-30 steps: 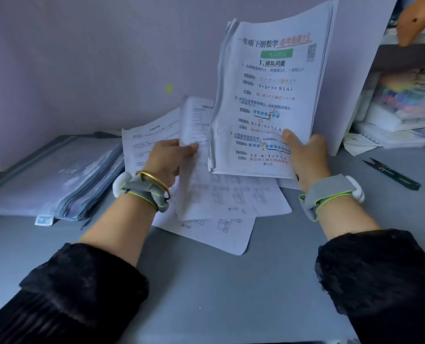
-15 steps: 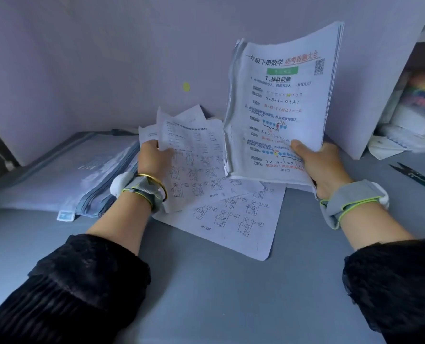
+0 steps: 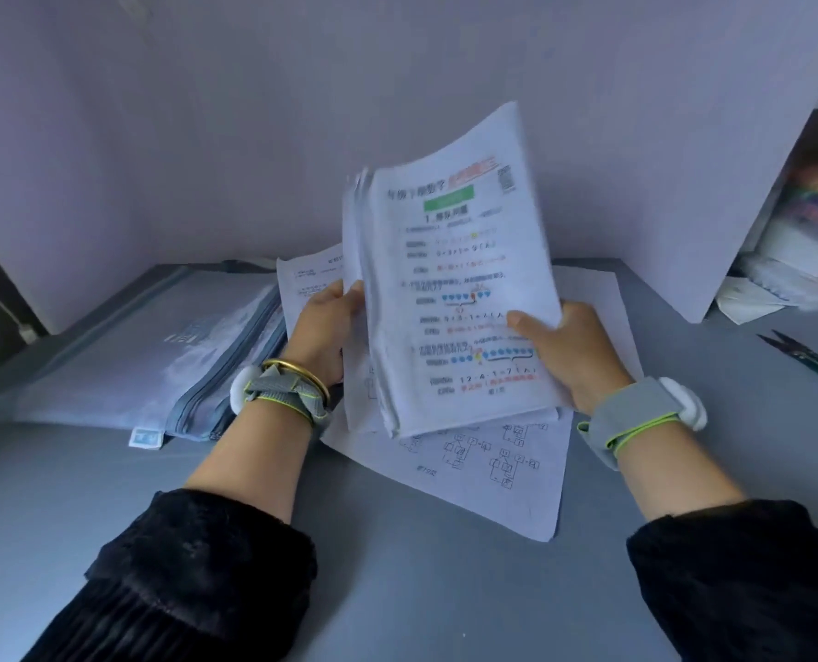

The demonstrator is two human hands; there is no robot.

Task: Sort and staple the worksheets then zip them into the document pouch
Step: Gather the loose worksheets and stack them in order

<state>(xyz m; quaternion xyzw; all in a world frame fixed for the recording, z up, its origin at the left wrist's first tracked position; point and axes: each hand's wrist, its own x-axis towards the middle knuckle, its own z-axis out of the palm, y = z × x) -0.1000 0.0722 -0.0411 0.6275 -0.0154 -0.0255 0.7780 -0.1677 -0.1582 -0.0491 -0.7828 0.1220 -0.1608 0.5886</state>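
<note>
Right hand: the right hand [image 3: 564, 351] pinches the thick stack of white printed worksheets [image 3: 454, 298] at its lower right edge, with the thumb on the front page and the other fingers hidden behind.
Left hand: the left hand [image 3: 325, 332] holds the left edge of the same stack, with the fingers curled on it.
Stack: it stands almost upright between both hands, its top leaning to the right, and the print is blurred.
Below the stack: loose white paper sheets [image 3: 493, 475] lie flat on the grey desk [image 3: 397, 590].
Pouch: the translucent grey-blue zip document pouch [image 3: 149, 355] lies flat, just beside the left wrist.
Far right: dark scissors [image 3: 808, 358], well apart.
</note>
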